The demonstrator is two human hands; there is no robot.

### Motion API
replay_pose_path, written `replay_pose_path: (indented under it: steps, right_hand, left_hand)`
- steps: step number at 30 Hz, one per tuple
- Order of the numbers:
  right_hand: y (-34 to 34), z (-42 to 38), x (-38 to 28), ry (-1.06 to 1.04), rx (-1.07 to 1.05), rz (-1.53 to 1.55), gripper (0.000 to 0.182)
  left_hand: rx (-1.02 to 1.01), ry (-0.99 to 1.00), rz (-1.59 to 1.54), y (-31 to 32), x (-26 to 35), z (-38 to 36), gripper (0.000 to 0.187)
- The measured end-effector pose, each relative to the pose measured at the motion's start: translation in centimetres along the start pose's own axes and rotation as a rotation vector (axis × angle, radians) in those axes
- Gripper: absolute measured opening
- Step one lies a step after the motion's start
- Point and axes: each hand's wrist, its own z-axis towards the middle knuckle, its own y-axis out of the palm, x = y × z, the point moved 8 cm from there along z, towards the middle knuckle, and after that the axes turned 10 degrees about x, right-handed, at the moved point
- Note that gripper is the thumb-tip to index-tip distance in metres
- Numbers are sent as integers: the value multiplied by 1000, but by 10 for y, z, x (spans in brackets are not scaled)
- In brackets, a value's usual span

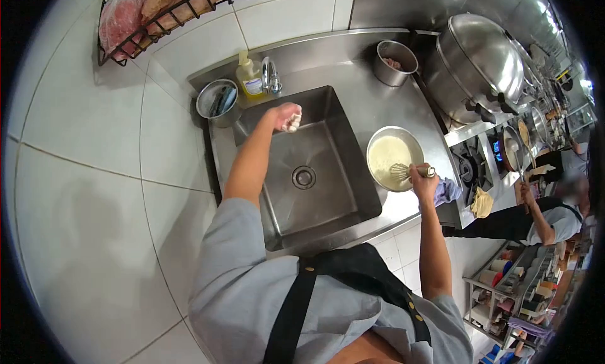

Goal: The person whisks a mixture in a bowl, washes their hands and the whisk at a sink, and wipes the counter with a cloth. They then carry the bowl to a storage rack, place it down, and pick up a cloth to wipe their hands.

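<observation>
My right hand is wrapped round the handle of a whisk. The whisk's wires dip into pale, creamy batter in a round metal bowl on the counter, right of the sink. Over the upper left part of the sink hangs my left hand, its fingers loosely curled and smeared with something white. I see no object in it. The tap and a pump bottle of yellow liquid soap stand just beyond that hand.
A metal pot with utensils sits left of the sink. At the back are a small pot with meat-like pieces and a large lidded steamer pot. A purple cloth lies near the stove; another person works there.
</observation>
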Motion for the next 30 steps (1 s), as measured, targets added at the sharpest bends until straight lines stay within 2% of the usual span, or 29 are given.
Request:
replay_pose_path:
  steps: [1,2,3,5,8,9,11,14,17,18,19,20,23,27,28,30]
  right_hand:
    - [-1,-2,-3,6,7,-2,20]
    - [-1,-3,-6,11,18,-1,20]
    - [-3,-2,-6,16,32,2,21]
    - [0,1,4,10,36,12,21]
    - [0,-3,0,83,63,66,22]
    - [1,-3,2,93,67,55,22]
    - [3,-2,7,112,66,33,22]
    - [2,0,12,55,90,-70,20]
    - [7,0,-2,18,86,-81,22]
    - [11,3,4,-14,93,-108,21]
    - [12,5,11,-43,102,-136,21]
    - [14,5,17,-2,86,-121,19]
    - [10,-2,-10,-63,68,-209,20]
    - [8,-10,4,-10,41,-56,19]
    - [8,-13,11,-1,39,-35,21]
    - [-8,-23,1,-221,195,-155,23]
  left_hand:
    - [109,2,87,-13,13,0,30]
    - [67,-4,137,-15,25,-3,29]
    - [108,2,289,-19,36,-8,28]
    - [131,-19,305,-32,55,2,29]
    - [-35,-77,251,-28,76,-1,33]
    - [-131,-88,195,-47,77,18,34]
    - [-3,43,85,-47,85,1,35]
    - [-195,78,-240,-62,72,-15,34]
    - [-319,-135,-473,-86,16,30,31]
    - [-141,-123,-213,-61,3,18,28]
    - [241,275,416,-58,10,1,24]
    - [94,11,422,-36,-8,5,21]
    - [313,-60,700,-32,-23,16,20]
    - [350,-202,1401,-59,-27,33,19]
    - [378,-119,1399,-59,-20,32,18]
    - [425,51,1397,-54,-7,29,16]
